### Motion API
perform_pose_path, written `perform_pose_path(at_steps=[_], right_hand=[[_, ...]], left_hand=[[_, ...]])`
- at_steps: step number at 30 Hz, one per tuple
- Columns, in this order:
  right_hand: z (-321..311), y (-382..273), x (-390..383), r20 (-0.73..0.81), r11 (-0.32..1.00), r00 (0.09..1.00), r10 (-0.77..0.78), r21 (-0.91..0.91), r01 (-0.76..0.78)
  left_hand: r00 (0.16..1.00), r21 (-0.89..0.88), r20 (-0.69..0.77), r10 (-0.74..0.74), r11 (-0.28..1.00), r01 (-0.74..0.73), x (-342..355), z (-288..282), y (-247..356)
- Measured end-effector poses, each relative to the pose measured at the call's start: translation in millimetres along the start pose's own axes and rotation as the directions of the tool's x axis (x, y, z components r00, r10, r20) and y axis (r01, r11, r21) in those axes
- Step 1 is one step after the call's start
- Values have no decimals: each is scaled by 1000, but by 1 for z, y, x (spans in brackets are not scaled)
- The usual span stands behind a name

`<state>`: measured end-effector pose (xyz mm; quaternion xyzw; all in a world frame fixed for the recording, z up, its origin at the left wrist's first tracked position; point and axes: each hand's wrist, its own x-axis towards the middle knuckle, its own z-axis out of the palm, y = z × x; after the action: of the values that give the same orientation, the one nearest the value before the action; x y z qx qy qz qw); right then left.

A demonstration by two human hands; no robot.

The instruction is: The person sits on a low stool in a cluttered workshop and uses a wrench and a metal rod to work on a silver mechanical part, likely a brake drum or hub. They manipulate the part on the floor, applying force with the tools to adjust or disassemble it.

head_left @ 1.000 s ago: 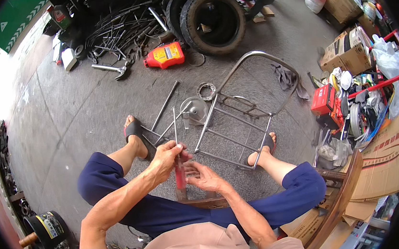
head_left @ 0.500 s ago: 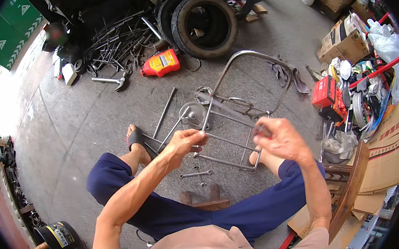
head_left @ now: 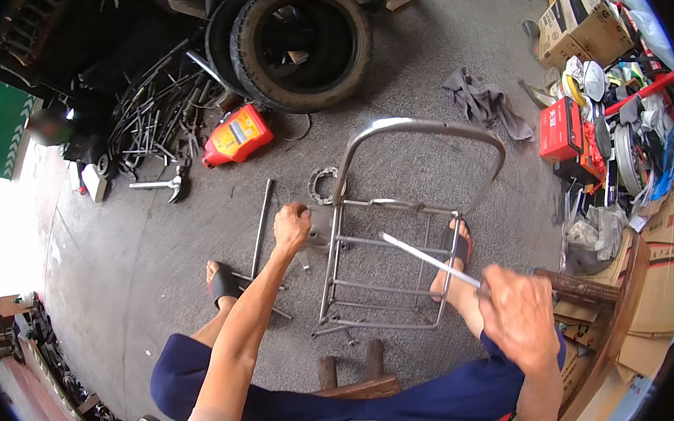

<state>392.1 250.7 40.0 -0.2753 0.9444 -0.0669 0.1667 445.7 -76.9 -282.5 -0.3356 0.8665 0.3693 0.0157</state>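
A tubular metal rack (head_left: 384, 289) with crossbars and a tall arched hoop stands or lies between my feet; I cannot tell which. My right hand (head_left: 518, 317) is closed around the hidden handle of a screwdriver (head_left: 433, 260), whose long bright shaft points left across the rack's bars. To the left of the rack, my left hand (head_left: 292, 226) is curled closed, apart from the side tube. What its fingers hold, if anything, is hidden. Behind that hand a round metal disc (head_left: 319, 237) shows in part. A notched ring (head_left: 323, 186) lies just beyond it.
A long metal bar (head_left: 263, 220) lies left of my left hand. Farther off are a hammer (head_left: 163, 184), a red bottle (head_left: 238, 138), stacked tyres (head_left: 351, 66) and a grey cloth (head_left: 485, 103). At right stand a red box (head_left: 561, 128) and a wooden bench (head_left: 608, 342).
My left hand has let go of the rack and moved left. My right hand with the screwdriver has moved right and nearer. The rack's hoop no longer overlaps the cloth; the view has shifted.
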Motion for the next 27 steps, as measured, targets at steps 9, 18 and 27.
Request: perform_pose_path(at_steps=[9, 18, 27], right_hand=[[13, 6, 15, 132, 992, 983, 124, -5, -124], [10, 6, 21, 205, 978, 956, 209, -66, -200], [9, 6, -3, 65, 999, 997, 29, 24, -30]], left_hand=[[987, 191, -140, -81, 976, 107, 92, 72, -20], [949, 253, -315, -8, 963, 92, 109, 45, -49], [694, -622, -396, -601, 732, 279, 25, -60, -90]])
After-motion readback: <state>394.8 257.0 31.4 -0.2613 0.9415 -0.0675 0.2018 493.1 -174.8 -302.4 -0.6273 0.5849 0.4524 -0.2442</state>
